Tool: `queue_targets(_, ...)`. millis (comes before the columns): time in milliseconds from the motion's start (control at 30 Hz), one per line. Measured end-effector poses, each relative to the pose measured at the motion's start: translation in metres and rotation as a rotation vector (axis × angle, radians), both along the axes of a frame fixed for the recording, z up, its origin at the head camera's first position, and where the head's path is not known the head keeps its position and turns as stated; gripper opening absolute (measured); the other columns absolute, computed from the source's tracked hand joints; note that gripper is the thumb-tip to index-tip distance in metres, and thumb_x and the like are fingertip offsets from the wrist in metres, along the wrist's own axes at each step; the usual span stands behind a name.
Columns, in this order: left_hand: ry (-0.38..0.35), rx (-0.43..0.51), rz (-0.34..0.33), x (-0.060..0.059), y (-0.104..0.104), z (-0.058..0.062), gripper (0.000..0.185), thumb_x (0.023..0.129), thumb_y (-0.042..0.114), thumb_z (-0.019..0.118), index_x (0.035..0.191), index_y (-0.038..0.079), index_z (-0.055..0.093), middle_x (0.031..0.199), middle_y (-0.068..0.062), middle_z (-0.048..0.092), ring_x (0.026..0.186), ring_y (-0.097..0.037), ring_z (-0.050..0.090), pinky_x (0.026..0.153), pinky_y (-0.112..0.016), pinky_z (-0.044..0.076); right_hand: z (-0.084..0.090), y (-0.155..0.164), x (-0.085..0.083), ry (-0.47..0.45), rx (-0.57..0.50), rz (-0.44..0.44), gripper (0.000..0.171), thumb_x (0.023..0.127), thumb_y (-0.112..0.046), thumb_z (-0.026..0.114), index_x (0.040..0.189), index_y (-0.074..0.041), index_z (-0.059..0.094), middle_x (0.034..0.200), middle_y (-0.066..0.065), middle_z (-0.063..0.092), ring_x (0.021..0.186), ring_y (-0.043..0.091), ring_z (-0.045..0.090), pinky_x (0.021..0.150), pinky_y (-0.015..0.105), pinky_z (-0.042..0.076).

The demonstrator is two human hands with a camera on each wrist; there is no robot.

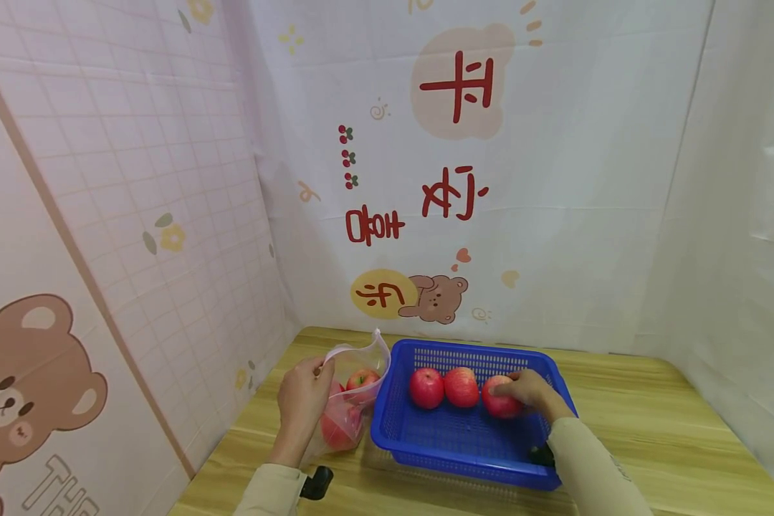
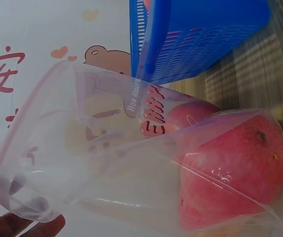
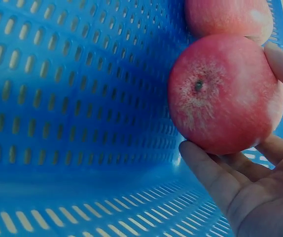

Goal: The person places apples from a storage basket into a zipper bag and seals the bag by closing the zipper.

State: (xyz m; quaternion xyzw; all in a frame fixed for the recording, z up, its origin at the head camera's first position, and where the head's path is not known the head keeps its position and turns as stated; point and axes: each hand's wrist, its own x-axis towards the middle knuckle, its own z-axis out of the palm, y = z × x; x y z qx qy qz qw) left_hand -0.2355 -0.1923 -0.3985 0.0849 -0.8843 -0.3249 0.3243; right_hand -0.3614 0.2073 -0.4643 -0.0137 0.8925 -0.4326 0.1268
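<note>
My left hand (image 1: 304, 401) pinches the rim of a clear plastic bag (image 2: 117, 163) with a pinkish edge and printed lettering. The bag's mouth gapes, and several red apples (image 2: 235, 173) lie in its lower part. To its right stands a blue perforated basket (image 1: 464, 437) holding a row of three apples. My right hand (image 1: 532, 390) reaches in and grips the rightmost apple (image 3: 225, 94), thumb on one side and fingers curled around the other. The middle apple (image 1: 461, 387) sits close beside that one, and the leftmost apple (image 1: 427, 388) is nearest the bag.
Basket and bag stand on a wood-grain table (image 1: 651, 416). A printed white cloth (image 1: 555, 215) hangs behind it, and another cloth (image 1: 135, 179) closes off the left side. A dark object (image 1: 542, 454) shows at the basket's right front corner by my sleeve.
</note>
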Motion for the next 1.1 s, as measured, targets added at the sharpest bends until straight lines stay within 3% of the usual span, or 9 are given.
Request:
queue_targets(200,-0.004,0.008,-0.004,-0.001,-0.001,-0.001,0.022,0.093,0.026,0.064,0.097,0.009,0.079,0.092,-0.012,0.073,0.085,-0.031,0.068,0.068,-0.052,0.051,0.007,0.0,-0.003,0.053,0.008,-0.03,0.075,0.082,-0.032,0.079,0.13,0.017,0.05,0.114,0.027,0.062,0.093,0.03,0.064,0.077,0.046,0.056)
queue_targets(567,0.003,0.013,-0.007,-0.001,0.0,0.001,0.024,0.094,0.027,0.064,0.096,0.008,0.078,0.091,-0.013,0.073,0.085,-0.033,0.068,0.069,-0.053,0.051,0.02,-0.004,0.002,0.101,-0.112,-0.087,0.066,0.089,-0.035,0.071,0.131,0.013,0.053,0.111,0.023,0.065,0.088,0.025,0.065,0.075,0.04,0.056)
queue_targets(867,0.005,0.021,-0.005,-0.001,-0.001,0.001,0.022,0.094,0.026,0.064,0.091,0.009,0.078,0.09,-0.012,0.074,0.083,-0.033,0.068,0.067,-0.052,0.05,0.029,-0.02,0.012,0.131,-0.168,-0.195,0.079,0.089,-0.044,0.069,0.139,0.012,0.044,0.134,0.032,0.052,0.114,0.04,0.055,0.095,0.05,0.048)
queue_targets(1100,-0.009,0.024,-0.009,0.001,0.0,0.001,0.021,0.094,0.025,0.064,0.085,0.012,0.077,0.086,-0.009,0.073,0.08,-0.031,0.067,0.062,-0.048,0.049,0.037,-0.029,0.019,0.128,-0.319,-0.279,0.07,0.092,-0.039,0.068,0.138,0.01,0.048,0.13,0.029,0.054,0.105,0.032,0.059,0.082,0.04,0.055)
